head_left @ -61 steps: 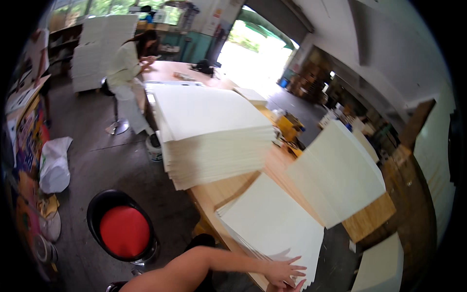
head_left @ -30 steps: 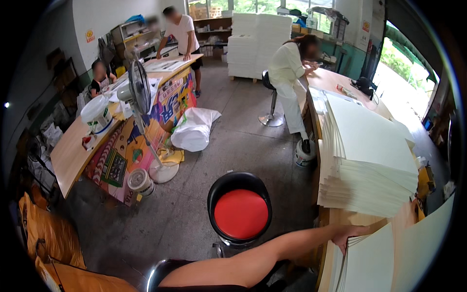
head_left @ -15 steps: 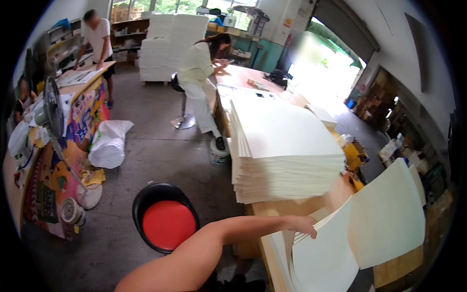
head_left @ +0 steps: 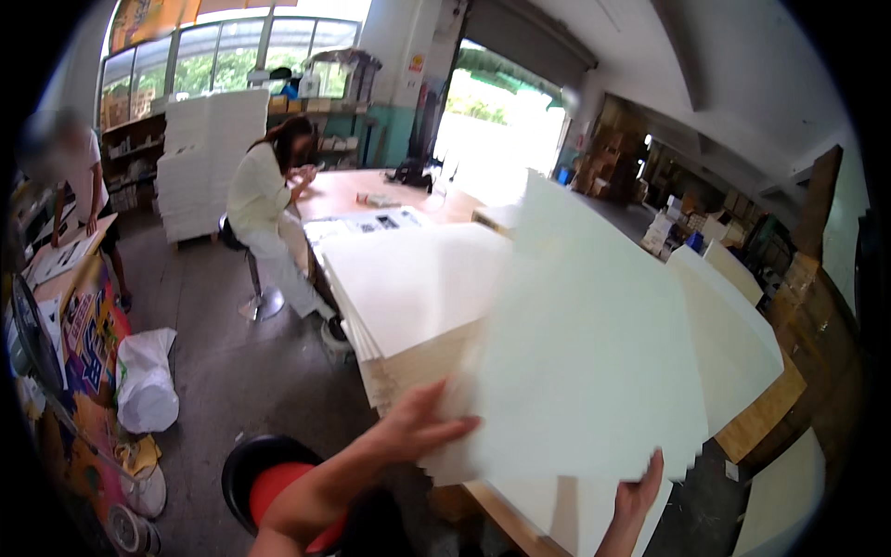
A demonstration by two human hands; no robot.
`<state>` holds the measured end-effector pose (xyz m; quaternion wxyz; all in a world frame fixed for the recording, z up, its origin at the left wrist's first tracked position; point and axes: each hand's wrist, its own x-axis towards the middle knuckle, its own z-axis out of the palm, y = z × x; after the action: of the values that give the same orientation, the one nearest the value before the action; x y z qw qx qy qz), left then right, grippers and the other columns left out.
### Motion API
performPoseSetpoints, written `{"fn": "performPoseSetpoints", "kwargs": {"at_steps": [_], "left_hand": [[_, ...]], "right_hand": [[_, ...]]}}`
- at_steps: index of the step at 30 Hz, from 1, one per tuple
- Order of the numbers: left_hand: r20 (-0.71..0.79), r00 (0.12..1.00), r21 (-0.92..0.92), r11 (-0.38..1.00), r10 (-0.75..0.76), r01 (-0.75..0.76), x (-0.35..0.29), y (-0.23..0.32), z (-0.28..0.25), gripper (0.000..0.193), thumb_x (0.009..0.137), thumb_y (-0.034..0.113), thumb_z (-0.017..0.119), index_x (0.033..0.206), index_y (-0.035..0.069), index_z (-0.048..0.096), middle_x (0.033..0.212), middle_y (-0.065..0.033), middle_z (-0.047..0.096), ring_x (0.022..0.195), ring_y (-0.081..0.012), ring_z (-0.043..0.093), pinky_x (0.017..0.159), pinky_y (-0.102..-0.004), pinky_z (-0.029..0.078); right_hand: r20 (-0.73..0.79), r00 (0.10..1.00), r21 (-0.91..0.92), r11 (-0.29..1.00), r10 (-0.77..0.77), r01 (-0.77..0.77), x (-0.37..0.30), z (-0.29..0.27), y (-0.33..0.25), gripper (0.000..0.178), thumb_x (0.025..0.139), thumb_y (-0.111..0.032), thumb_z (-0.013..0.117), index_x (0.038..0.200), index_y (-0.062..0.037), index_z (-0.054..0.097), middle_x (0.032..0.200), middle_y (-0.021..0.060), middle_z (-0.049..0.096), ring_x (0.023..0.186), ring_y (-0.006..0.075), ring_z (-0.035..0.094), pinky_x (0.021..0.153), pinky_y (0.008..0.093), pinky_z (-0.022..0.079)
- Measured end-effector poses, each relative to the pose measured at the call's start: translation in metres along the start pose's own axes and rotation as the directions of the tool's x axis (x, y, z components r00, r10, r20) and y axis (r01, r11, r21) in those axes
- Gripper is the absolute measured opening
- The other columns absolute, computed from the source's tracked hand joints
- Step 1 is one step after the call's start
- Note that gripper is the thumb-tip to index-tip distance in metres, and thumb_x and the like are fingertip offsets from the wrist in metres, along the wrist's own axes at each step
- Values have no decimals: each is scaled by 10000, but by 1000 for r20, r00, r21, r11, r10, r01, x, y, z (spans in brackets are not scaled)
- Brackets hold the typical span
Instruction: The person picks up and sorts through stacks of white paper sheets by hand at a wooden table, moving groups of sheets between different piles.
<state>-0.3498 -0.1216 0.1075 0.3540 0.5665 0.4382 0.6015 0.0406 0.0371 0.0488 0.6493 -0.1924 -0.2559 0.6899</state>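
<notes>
Large white sheets (head_left: 594,353), several together with uneven lower corners, stand tilted up in front of me. At their left edge is my left hand (head_left: 418,427), its thumb over the front and its fingers at the edge, somewhat blurred. My right hand (head_left: 638,492) grips the lower edge near the right corner, thumb up, its other fingers partly hidden. Below lie more white sheets (head_left: 575,515) on the near end of the table. Behind the raised sheets, a pile of white sheets (head_left: 418,278) is partly covered. Further curved sheets (head_left: 724,334) lean out on the right.
A black stool with a red seat (head_left: 278,492) stands at my left. Beyond the pile, a seated person (head_left: 264,195) works at the table; another person (head_left: 82,176) stands at the left bench. A white sack (head_left: 148,381) and a fan (head_left: 37,325) are on the left.
A batch of sheets now stands raised and tilted between both hands. My left hand has moved left, and my right hand has come into view. The view has swung to the right.
</notes>
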Motion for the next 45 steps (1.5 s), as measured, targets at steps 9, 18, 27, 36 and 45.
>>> {"fn": "performPoseSetpoints", "kwargs": {"at_steps": [9, 18, 27, 36, 45], "left_hand": [[-512, 859, -254, 956, -4, -148, 47, -16, -112, 420, 938, 105, 623, 1332, -13, 536, 1206, -122, 658, 1054, -233, 659, 913, -383, 541], [-507, 742, -531, 837, -440, 133, 62, -66, -156, 441, 978, 219, 639, 1325, -26, 520, 1198, -132, 653, 1071, -276, 669, 936, -427, 555], [-490, 753, -430, 873, -440, 230, 77, -56, -156, 492, 970, 314, 667, 1299, -31, 544, 1166, -118, 667, 1027, -252, 667, 899, -412, 551], [-623, 655, -325, 903, -428, 281, 78, -66, -153, 568, 958, 341, 655, 1318, -77, 519, 1231, -175, 645, 1090, -286, 656, 919, -421, 533], [-445, 842, -599, 800, -306, -26, 58, -88, -170, 546, 1009, 431, 593, 1316, -20, 561, 1208, -117, 651, 1074, -156, 622, 900, -302, 509]], "right_hand": [[210, 978, -42, 999, -1, 10, 269, 200, 163, 451, 804, -22, 791, 1216, -3, 610, 1151, 100, 685, 1017, 240, 669, 861, 368, 569], [-223, 906, -349, 839, 359, -418, 324, 182, 245, 369, 665, -144, 925, 906, -73, 655, 735, 40, 616, 558, 186, 586, 439, 341, 446], [24, 893, -194, 878, 450, -437, 326, 175, 225, 306, 828, -244, 813, 1051, -113, 647, 955, 50, 701, 744, 214, 678, 633, 383, 589], [173, 984, -336, 942, 40, 20, 118, 93, 195, 104, 1006, -147, 582, 996, -45, 596, 938, 59, 660, 847, 145, 649, 749, 294, 532], [-12, 952, -928, 358, -306, 103, -73, -109, 44, 286, 1025, -216, 584, 1102, 50, 658, 1004, 148, 699, 903, 249, 685, 780, 356, 577]]}}
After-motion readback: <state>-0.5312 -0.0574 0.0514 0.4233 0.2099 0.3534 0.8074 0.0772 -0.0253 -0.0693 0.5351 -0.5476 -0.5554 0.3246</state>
